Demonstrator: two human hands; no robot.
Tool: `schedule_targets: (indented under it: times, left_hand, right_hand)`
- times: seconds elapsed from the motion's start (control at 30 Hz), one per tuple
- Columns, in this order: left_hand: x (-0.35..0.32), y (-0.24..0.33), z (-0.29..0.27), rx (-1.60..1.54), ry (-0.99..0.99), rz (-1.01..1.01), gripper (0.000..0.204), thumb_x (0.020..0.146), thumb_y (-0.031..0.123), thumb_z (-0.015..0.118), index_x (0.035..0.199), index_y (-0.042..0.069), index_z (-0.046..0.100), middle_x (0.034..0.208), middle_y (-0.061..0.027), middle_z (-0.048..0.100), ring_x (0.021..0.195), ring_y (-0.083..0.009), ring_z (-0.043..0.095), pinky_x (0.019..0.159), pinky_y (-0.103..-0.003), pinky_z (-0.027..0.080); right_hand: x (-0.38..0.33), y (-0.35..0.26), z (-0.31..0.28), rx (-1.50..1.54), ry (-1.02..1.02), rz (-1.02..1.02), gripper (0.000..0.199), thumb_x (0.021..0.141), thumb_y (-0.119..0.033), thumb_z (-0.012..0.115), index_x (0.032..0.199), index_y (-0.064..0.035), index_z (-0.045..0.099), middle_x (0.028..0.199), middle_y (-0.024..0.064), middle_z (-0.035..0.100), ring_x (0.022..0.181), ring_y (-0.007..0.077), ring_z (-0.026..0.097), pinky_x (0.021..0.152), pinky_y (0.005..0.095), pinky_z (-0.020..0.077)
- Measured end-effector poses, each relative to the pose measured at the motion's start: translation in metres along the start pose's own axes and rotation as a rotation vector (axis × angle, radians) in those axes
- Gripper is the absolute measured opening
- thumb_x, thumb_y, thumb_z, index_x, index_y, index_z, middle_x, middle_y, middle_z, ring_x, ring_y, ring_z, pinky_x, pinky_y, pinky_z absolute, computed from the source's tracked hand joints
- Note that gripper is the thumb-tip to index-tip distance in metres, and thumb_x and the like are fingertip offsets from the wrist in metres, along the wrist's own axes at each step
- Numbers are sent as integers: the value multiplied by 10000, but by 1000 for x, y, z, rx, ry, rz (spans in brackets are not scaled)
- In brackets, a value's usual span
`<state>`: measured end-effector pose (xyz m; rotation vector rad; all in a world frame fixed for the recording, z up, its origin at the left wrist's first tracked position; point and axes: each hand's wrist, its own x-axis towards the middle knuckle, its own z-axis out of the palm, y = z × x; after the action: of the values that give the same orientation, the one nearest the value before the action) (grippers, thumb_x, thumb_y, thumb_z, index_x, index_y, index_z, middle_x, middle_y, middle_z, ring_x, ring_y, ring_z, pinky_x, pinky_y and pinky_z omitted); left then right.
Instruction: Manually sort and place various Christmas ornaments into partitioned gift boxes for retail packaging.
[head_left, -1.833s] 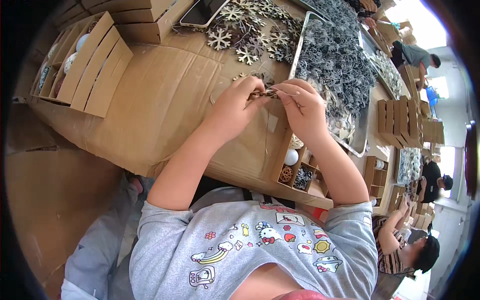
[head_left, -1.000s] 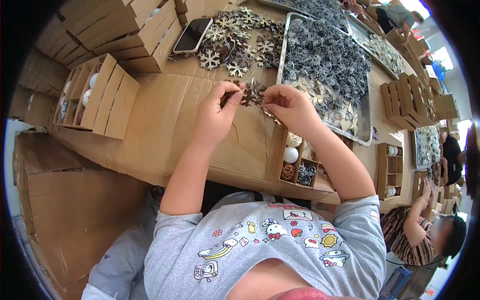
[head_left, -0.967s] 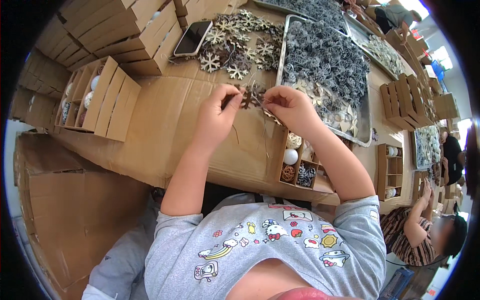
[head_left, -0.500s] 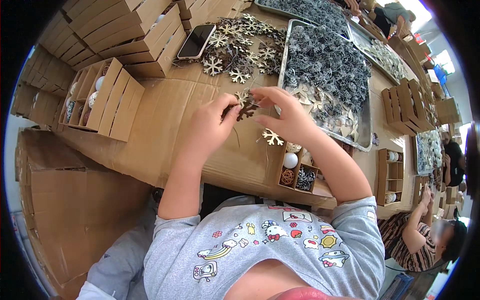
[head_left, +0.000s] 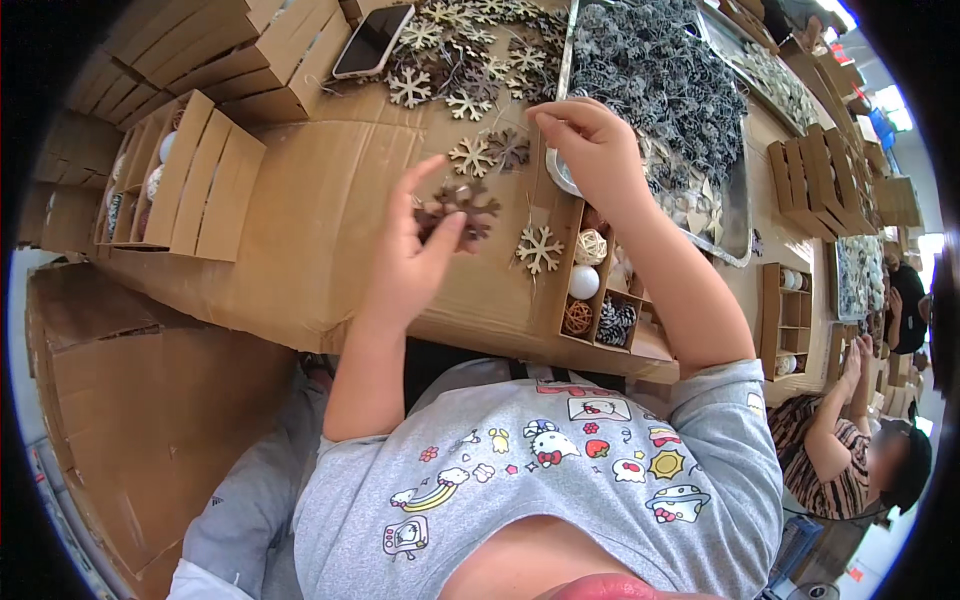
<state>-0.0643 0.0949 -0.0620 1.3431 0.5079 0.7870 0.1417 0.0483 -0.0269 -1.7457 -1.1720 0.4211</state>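
My left hand [head_left: 415,240] is closed on a dark brown wooden snowflake [head_left: 478,212], thumb across it; whether a second one lies beneath is blurred. To the upper right, my right hand [head_left: 590,150] pinches thumb and fingertips together; anything between them is too small to make out. Between the hands, a pale wooden snowflake [head_left: 470,156] and a darker brown snowflake [head_left: 509,148] lie on the cardboard tabletop [head_left: 330,215]. Another pale snowflake [head_left: 540,249] with a thin string lies below the right hand, beside a divided box [head_left: 570,250] holding balls and a pinecone.
A heap of wooden snowflakes [head_left: 480,50] and a phone [head_left: 374,41] lie at the far side. A metal tray [head_left: 742,225] holds frosted pinecones [head_left: 650,90]. Stacked cardboard boxes [head_left: 215,50] and a filled divided box [head_left: 190,190] stand left. Another person [head_left: 835,455] works at right.
My hands have drawn apart. The left moved back toward me with the brown snowflake; the right rose toward the tray. Two snowflakes now show on the table between them. The view has shifted slightly.
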Motion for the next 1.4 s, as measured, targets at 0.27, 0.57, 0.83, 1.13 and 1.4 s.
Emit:
schedule_targets:
  times: [0.27,0.57,0.83,1.13,1.4]
  left_hand:
    - [-17,-14,-40,41,164,-157,323,956,72,409,1278,95,388,1018,-92,628,825,-157,650,606,-231,483]
    - [-23,-21,-18,178,37,-157,226,977,82,359,1156,97,495,1050,-55,603,862,-145,642,617,-216,484]
    - [-8,-35,17,-5,-32,-76,114,943,89,468,1005,53,557,940,-43,579,833,-108,607,614,-229,472]
    - [-8,-42,28,-11,-100,-103,97,873,59,606,944,31,547,850,-37,613,712,-82,579,627,-214,481]
    - [-9,-19,28,88,-121,-112,88,854,34,621,913,31,555,829,-34,613,725,-90,601,611,-215,489]
  right_hand:
    - [-52,16,13,-847,-800,-508,245,716,-246,695,915,-117,635,972,70,562,985,254,523,837,359,405]
    - [-43,26,8,-450,-683,-446,133,714,-80,657,838,-50,618,1001,105,560,935,310,528,809,352,453]
    - [-55,5,-4,763,-447,177,73,853,30,559,921,5,566,1007,56,586,897,101,561,834,253,459]
    - [-70,4,-3,709,-255,159,78,848,32,564,920,2,574,947,51,608,891,105,573,787,237,471]
    - [-61,-1,-17,122,-155,-351,126,757,56,644,865,-4,672,886,92,662,786,178,646,674,256,519]
